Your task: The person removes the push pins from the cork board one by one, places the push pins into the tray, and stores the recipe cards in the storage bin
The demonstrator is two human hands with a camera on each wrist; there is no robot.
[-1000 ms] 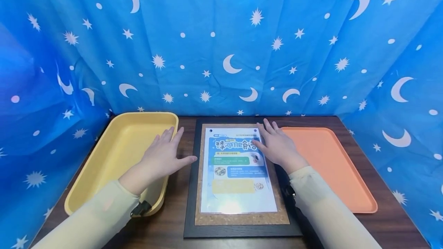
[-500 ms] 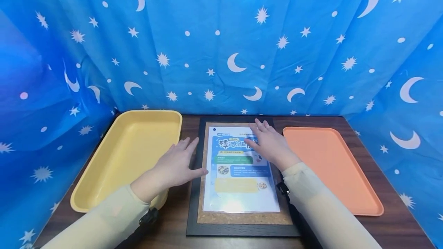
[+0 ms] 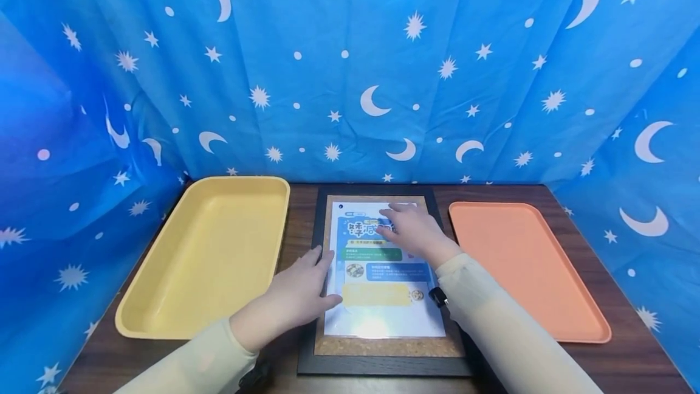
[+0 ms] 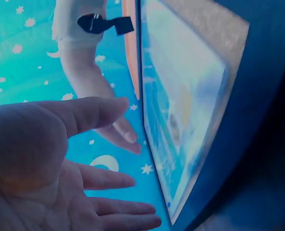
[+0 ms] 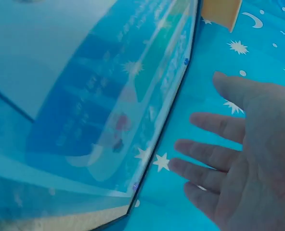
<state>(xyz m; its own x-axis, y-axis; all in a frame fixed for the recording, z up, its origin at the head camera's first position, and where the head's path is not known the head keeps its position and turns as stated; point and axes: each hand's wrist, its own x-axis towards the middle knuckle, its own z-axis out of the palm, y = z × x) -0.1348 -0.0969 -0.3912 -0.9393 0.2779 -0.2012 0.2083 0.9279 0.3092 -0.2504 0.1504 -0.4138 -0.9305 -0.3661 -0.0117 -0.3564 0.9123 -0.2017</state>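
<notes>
A printed sheet [image 3: 377, 315] in a clear, glossy cover lies on a cork board [image 3: 394, 346] with a black frame [image 3: 383, 366]. Dark round dots mark its top corners; the right one is hidden in the head view. My right hand [image 3: 418, 233] hovers over the upper right of the sheet, fingers spread. In the right wrist view, a gap shows between that hand [image 5: 258, 149] and the sheet [image 5: 75, 96]. My left hand [image 3: 290, 293] is held over the board's left edge, thumb apart from the fingers. Nothing lies in the left palm [image 4: 36, 163].
A deep yellow tub [image 3: 202, 248] stands on the left of the dark wooden table [image 3: 618, 321]. On the right lies a flat orange tray [image 3: 525, 266]. A blue curtain [image 3: 328, 35] with moons and stars encloses the back and sides.
My left hand has moved right and nearer, from over the yellow tub to the board's left edge. My right hand has shifted left and slightly nearer over the sheet. The view has turned slightly left.
</notes>
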